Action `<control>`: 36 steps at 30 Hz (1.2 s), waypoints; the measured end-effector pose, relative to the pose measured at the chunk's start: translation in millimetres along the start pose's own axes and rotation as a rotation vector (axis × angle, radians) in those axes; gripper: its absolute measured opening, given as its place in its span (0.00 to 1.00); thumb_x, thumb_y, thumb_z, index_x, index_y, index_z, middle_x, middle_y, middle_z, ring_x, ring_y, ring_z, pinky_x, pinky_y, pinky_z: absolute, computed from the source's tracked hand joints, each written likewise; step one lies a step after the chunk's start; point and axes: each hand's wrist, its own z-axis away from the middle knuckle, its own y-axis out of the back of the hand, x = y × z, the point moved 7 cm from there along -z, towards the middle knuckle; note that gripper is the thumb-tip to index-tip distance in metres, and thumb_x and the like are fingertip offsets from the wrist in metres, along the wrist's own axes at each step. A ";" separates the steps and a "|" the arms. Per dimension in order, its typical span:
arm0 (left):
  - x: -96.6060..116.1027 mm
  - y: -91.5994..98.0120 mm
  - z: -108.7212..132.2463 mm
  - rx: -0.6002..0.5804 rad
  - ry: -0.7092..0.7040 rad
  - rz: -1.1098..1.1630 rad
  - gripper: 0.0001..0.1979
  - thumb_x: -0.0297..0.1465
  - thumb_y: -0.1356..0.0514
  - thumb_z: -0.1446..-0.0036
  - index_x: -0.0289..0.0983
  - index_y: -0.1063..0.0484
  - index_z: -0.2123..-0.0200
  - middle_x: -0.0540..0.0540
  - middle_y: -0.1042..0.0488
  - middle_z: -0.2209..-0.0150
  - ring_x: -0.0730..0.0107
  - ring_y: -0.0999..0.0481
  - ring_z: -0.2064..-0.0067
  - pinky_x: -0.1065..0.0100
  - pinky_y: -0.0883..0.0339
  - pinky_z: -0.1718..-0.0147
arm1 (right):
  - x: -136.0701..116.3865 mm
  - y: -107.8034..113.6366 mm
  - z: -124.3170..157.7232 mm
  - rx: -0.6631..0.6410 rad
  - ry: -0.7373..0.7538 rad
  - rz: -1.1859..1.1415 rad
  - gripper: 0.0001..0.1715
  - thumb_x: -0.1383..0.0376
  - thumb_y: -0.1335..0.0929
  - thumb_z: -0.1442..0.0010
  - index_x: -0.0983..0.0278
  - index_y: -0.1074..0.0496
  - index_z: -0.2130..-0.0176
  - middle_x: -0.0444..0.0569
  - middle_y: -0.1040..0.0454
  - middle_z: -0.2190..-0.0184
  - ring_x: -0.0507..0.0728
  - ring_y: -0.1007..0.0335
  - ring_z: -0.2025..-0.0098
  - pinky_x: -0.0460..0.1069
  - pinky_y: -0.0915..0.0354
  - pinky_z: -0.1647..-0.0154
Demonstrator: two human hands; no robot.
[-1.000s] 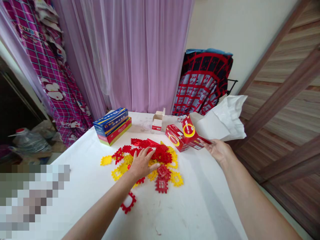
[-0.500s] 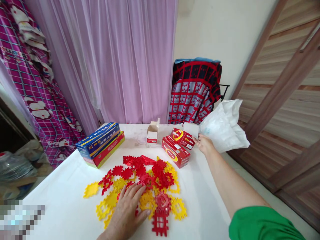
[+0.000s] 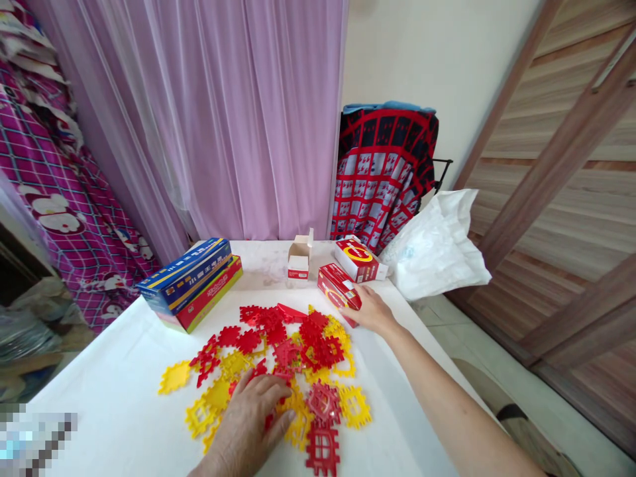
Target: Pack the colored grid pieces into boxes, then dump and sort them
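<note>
Red and yellow plastic interlocking building pieces, with toothed edges and some window-shaped, lie in a loose pile on the white-covered table. My left hand rests palm down over the near part of the pile, fingers loosely spread, hiding some pieces. Farther right, my right hand has its fingers and thumb around the near right end of a red cardboard box. Behind it, a second red box stands at the back right with a flap open, apart from my hand.
A blue box lies on a red and green box at the left. At the back stands a small open carton. A white plastic bag sits at the table's right edge, near a wooden wardrobe.
My right hand has left the rear red box, which now sits farther back and turned, and has come nearer onto the front red box. My left hand stays over the pile.
</note>
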 end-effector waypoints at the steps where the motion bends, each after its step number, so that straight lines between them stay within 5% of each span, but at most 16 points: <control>1: 0.6 4.1 -0.3 0.011 0.004 0.017 0.12 0.39 0.45 0.38 0.47 0.27 0.54 0.45 0.23 0.53 0.59 0.24 0.50 0.46 0.38 0.43 | -6.0 -0.4 4.9 -0.011 -0.011 0.083 0.39 0.54 0.28 0.51 0.59 0.34 0.42 0.56 0.31 0.45 0.65 0.32 0.45 0.57 0.35 0.48; 5: -9.2 29.2 -8.5 0.128 0.081 0.110 0.17 0.39 0.44 0.40 0.45 0.28 0.49 0.41 0.27 0.45 0.55 0.28 0.44 0.50 0.36 0.44 | -29.0 18.2 17.0 0.005 0.004 0.085 0.37 0.59 0.32 0.47 0.62 0.37 0.39 0.57 0.29 0.47 0.64 0.31 0.46 0.56 0.35 0.47; 9: -33.0 64.8 -28.6 0.308 0.336 0.448 0.34 0.48 0.40 0.45 0.42 0.40 0.37 0.37 0.41 0.35 0.51 0.42 0.34 0.48 0.46 0.38 | -79.5 30.0 50.8 -0.021 0.429 -0.073 0.40 0.62 0.32 0.49 0.59 0.39 0.38 0.54 0.32 0.43 0.62 0.34 0.43 0.58 0.38 0.42; 12: -45.8 77.9 -39.8 0.362 0.515 0.880 0.43 0.53 0.38 0.49 0.42 0.46 0.35 0.35 0.47 0.32 0.51 0.43 0.34 0.53 0.40 0.42 | -110.1 19.0 88.5 -0.114 0.661 -0.120 0.40 0.66 0.32 0.50 0.60 0.38 0.38 0.54 0.34 0.41 0.61 0.38 0.40 0.58 0.41 0.38; 17: -52.6 64.6 -24.1 0.144 0.692 1.128 0.37 0.50 0.34 0.54 0.44 0.36 0.42 0.42 0.27 0.47 0.55 0.25 0.49 0.65 0.27 0.64 | -136.5 -9.8 123.9 -0.329 0.740 -0.103 0.38 0.64 0.31 0.48 0.61 0.36 0.38 0.56 0.36 0.39 0.63 0.40 0.38 0.59 0.43 0.37; 21: -62.9 57.1 2.3 0.210 0.798 1.116 0.35 0.49 0.35 0.51 0.47 0.36 0.42 0.47 0.25 0.50 0.61 0.24 0.53 0.71 0.29 0.71 | -161.3 -17.2 128.9 -0.467 0.704 -0.022 0.33 0.55 0.33 0.41 0.62 0.34 0.39 0.57 0.34 0.40 0.62 0.37 0.40 0.57 0.41 0.39; 28: -66.2 48.9 13.0 0.246 0.784 1.113 0.36 0.50 0.37 0.47 0.51 0.43 0.37 0.46 0.29 0.45 0.61 0.25 0.50 0.71 0.29 0.68 | -212.0 -11.9 130.6 -0.519 0.719 0.429 0.17 0.57 0.31 0.47 0.61 0.25 0.58 0.52 0.21 0.60 0.61 0.25 0.59 0.50 0.36 0.62; 32: -63.4 45.4 15.9 0.152 0.729 1.152 0.37 0.50 0.36 0.48 0.49 0.43 0.37 0.45 0.30 0.43 0.60 0.26 0.48 0.70 0.28 0.65 | -221.1 -11.0 135.4 -0.540 0.760 0.556 0.16 0.60 0.31 0.48 0.64 0.25 0.59 0.54 0.21 0.61 0.61 0.26 0.61 0.49 0.38 0.64; 36: -60.1 48.8 19.8 0.113 0.685 1.204 0.37 0.49 0.35 0.50 0.46 0.42 0.39 0.42 0.32 0.42 0.58 0.25 0.49 0.70 0.26 0.67 | -218.6 -10.8 133.9 -0.597 0.825 0.441 0.14 0.64 0.35 0.44 0.62 0.26 0.58 0.52 0.22 0.59 0.59 0.27 0.59 0.48 0.38 0.62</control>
